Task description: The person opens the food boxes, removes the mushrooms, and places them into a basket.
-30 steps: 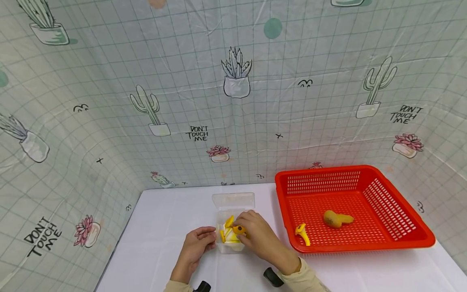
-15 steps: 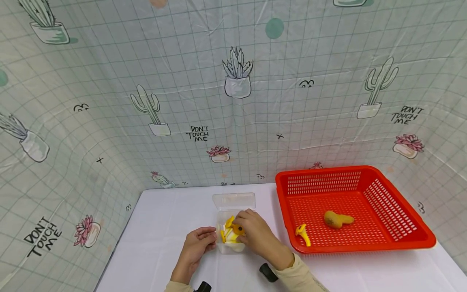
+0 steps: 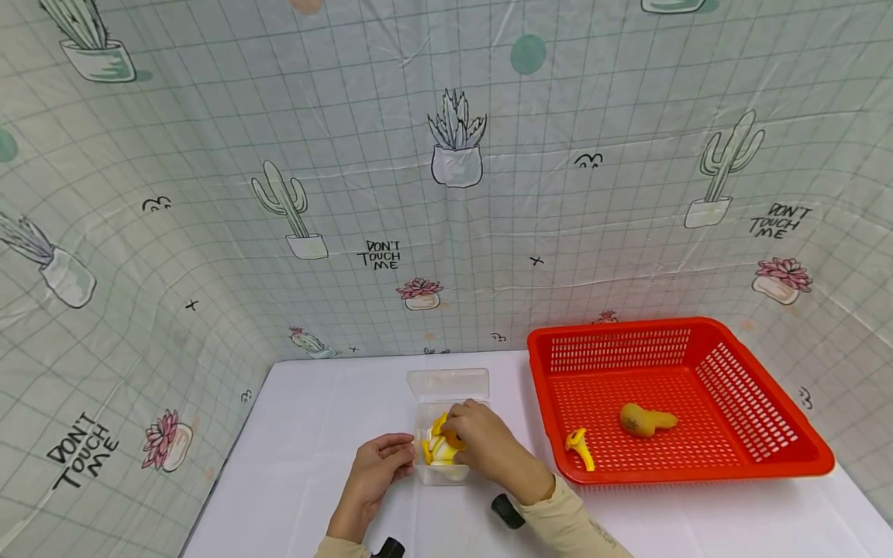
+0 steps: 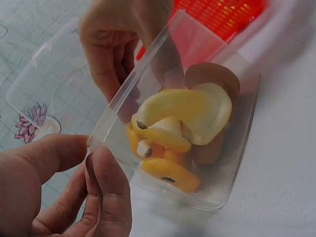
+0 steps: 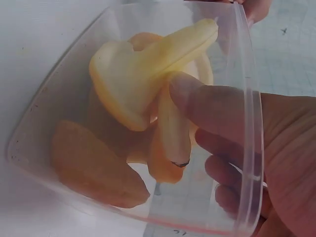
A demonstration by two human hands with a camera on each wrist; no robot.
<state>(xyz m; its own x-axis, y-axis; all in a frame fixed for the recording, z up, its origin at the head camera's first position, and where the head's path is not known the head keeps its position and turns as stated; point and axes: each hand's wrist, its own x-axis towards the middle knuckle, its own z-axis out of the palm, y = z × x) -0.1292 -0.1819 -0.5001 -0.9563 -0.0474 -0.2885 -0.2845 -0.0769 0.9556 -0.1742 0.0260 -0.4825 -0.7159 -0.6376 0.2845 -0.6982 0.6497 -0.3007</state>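
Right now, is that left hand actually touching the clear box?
Touching: the left wrist view shows the left hand pinching the rim of the clear box between thumb and fingers.

my head feed is evenly, softly lit, the white table (image 3: 314, 415) around the clear box (image 3: 441, 475) bright with faint shadows. both wrist feeds look hazier to me: the left one blurs the red basket (image 4: 224, 17) beyond the box, and the right dulls the yellow pieces (image 5: 118, 89) inside it.

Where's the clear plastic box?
Low centre in the head view, the clear plastic box stands left of the red plastic basket, left hand at its rim.
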